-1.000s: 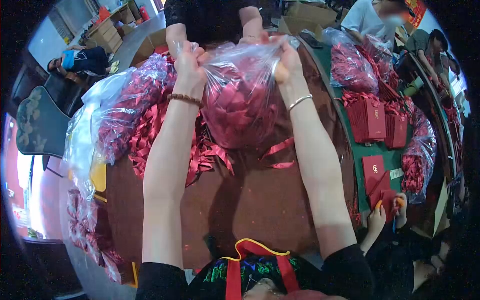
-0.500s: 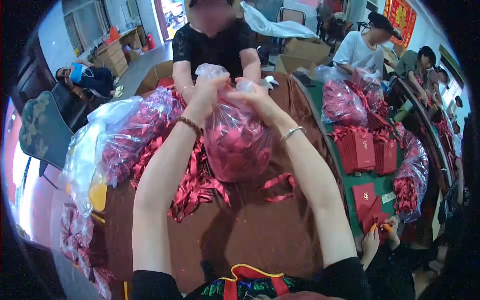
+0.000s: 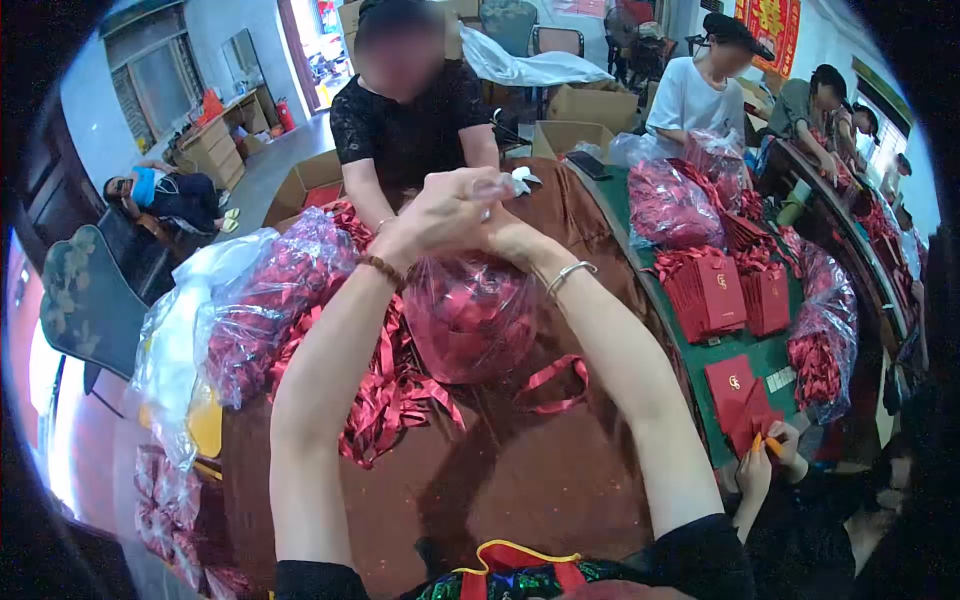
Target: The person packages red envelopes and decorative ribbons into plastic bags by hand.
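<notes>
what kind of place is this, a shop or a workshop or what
Probably a small hand-packing workshop. The clear bag of red ribbons matches another filled bag further along, stacks of red folded cards lie on the green table, and cardboard boxes sit near several seated workers.

The plastic bag (image 3: 470,320) gathered by the left hand (image 3: 440,210) and right hand (image 3: 505,235) is seen as thin, clear, glossy film, crinkled, and the red ribbons (image 3: 390,400) inside it and spilled at its 8 o'clock are given a shiny, foil-like sheen. A matt brown cloth (image 3: 520,470) is spread beneath, and at 3 o'clock matt red paper envelopes (image 3: 715,295) are laid on a dull green cover (image 3: 775,355). A polished metal bangle (image 3: 568,274) and brown wooden-looking beads (image 3: 383,268) are worn at the wrists.
</notes>
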Tool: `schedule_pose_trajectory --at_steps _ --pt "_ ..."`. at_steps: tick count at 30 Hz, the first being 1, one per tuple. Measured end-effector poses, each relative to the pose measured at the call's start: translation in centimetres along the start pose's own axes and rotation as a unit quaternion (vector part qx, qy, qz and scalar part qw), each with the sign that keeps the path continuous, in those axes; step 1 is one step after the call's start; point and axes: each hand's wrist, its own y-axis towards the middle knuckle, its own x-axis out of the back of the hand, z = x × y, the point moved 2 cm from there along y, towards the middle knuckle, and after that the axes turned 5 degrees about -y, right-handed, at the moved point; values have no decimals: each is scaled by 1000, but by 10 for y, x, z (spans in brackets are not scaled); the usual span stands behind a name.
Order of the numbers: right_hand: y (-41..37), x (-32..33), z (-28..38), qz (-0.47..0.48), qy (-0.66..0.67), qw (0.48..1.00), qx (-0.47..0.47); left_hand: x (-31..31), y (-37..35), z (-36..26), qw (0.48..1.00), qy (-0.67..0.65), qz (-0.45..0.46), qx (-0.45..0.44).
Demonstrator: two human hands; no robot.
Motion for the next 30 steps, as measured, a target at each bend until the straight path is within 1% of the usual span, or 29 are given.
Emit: schedule_pose_trajectory --at_steps 1,2,3,4,5,6,7,8,9,10,11,13,14,15,17,18,19,21,22,23,25,26,27,29,30 --pt "1 -1 -2 -1 1 1000 -1 -1 3 -2 999 -8 40 36" --pt "2 -2 -5 2 47 998 -30 0 6 -2 998 -8 41 36" --pt "1 -6 -9 6 95 994 -62 0 7 0 997 55 48 28" --pt "3 -7 -15 8 98 993 -67 -1 8 2 991 116 56 21" --pt "8 -7 -22 -7 63 996 -56 -1 9 5 992 112 56 28" --pt "10 -8 -27 -22 26 998 -43 1 13 6 987 140 74 27" --pt "7 -10 -19 -19 29 998 -46 2 16 2 981 169 92 26" --pt "5 -9 -11 -18 71 996 -56 5 17 -1 972 192 113 78" --pt "1 -10 2 -17 112 991 -67 8 16 2 972 189 114 83" --pt "-5 -10 16 -34 144 982 -113 13 12 6 981 62 152 104" --pt "-4 -13 15 -32 145 982 -113 20 7 8 973 -65 185 120" --pt "-2 -16 3 -62 137 983 -102 40 -11 -12 948 -226 150 168" --pt "1 -16 -7 -63 148 986 -48 47 -17 -5 960 -207 75 172" --pt "0 -17 -3 -64 151 985 -46 48 -24 8 967 -188 -1 175" --pt "-1 -17 7 -58 210 969 -116 32 -31 32 972 -87 148 163" --pt "0 -20 5 -76 239 967 -35 28 -33 26 973 -65 110 190" --pt "1 -20 0 -75 240 967 -35 24 -34 19 973 -65 109 191" --pt "0 -16 -4 -69 232 967 -76 17 -34 6 965 -118 108 205" --pt "-5 -14 -1 -65 256 960 -95 11 -35 7 962 -131 68 231" --pt "-7 -15 2 -85 271 957 -60 10 -36 6 961 -132 67 234" --pt "0 -16 -11 -99 241 964 -62 8 -36 7 968 -103 44 223" --pt "1 -18 -20 -78 282 952 -93 7 -38 9 973 -100 17 210" --pt "-4 -18 -8 -84 299 950 -25 6 -39 12 975 -96 -9 198" --pt "0 -17 -6 -91 369 921 -85 2 -42 36 983 -65 20 173" --pt "5 -17 -10 -75 383 917 -83 2 -42 47 975 -135 -16 175"
